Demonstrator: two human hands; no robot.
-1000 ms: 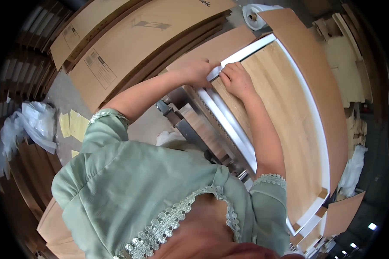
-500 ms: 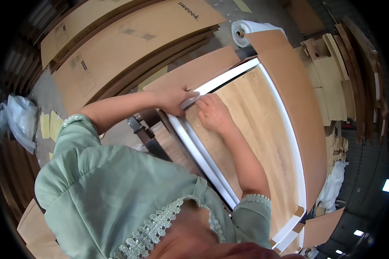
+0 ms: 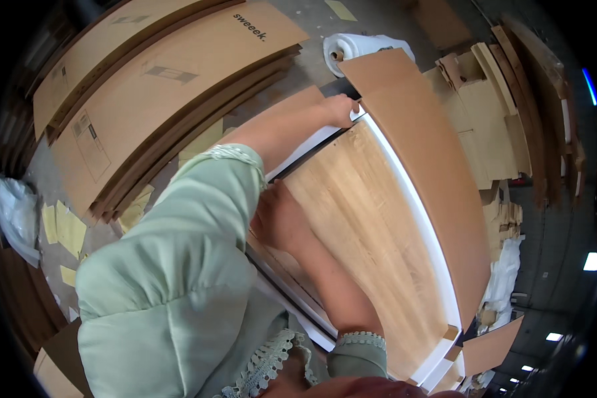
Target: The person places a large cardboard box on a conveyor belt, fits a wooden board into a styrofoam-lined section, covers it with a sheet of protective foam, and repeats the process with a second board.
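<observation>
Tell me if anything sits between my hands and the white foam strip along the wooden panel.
Nothing visible does. The left hand already rests on the white foam strip at the far corner of the wooden panel; the right hand lies at the panel's near edge, partly hidden by the green sleeve.

Flat cartons (image 3: 159,93): upper left of the frame, a stack of long brown cardboard boxes lying on the floor, edges bowed by the lens.
Label on carton (image 3: 89,142): left part of the stack, a pale rectangular printed patch with dark marks.
Cardboard sheet (image 3: 424,166): upper right of centre, plain brown, along the wooden panel's far edge.
</observation>
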